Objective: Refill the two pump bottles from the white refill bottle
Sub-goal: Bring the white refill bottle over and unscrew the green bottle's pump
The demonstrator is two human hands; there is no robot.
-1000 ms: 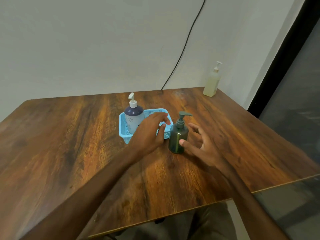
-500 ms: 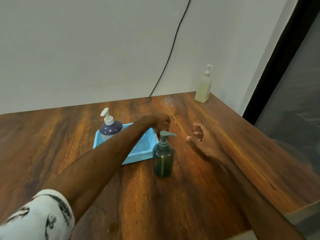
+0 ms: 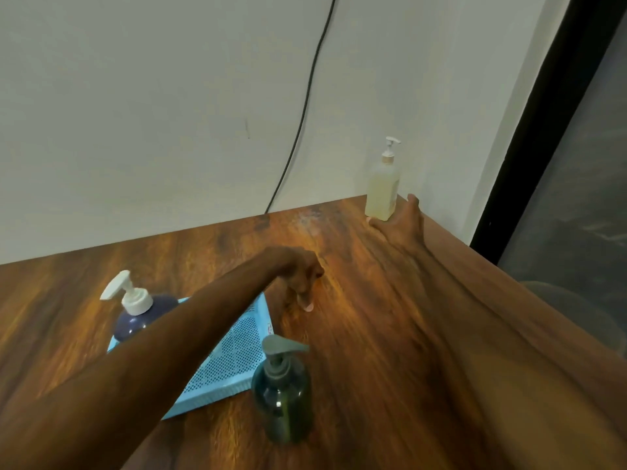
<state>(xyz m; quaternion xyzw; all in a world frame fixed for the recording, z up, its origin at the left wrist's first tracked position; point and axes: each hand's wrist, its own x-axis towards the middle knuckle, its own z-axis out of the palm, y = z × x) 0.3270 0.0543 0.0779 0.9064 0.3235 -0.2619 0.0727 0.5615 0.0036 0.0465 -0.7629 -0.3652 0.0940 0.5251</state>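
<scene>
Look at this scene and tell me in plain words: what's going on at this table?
A person is reaching the right hand to the pale refill bottle at the far corner of the wooden table, fingers spread at its base and not yet closed round it. The left hand hangs loosely curled beyond the blue basket, holding nothing. The blue pump bottle stands in the basket, and the green pump bottle stands on the table beside it. Both have their pumps on, so refilling has not begun.
</scene>
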